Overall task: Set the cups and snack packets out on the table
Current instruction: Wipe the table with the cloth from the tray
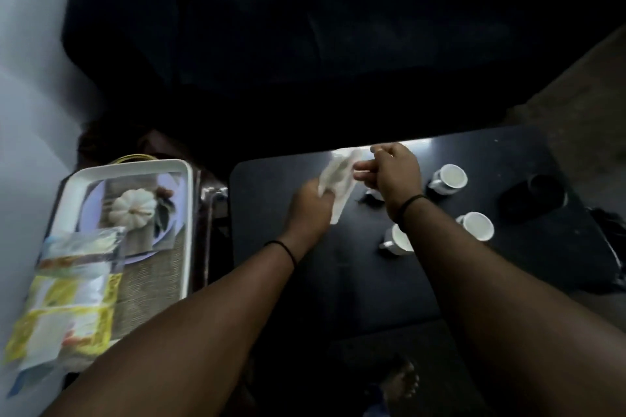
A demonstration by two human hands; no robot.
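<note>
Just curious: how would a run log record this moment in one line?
left hand: holds white packet | right hand: open beside it | cups: on table

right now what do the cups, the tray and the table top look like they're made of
Cups: probably glazed ceramic, white and smooth with a moulded handle.
Tray: white, rounded raised rim, likely plastic or melamine; the floor carries a printed picture.
Table: dark, hard and fairly glossy, with a bright light reflection along its far edge; painted wood or laminate, the look leaves it open.
</note>
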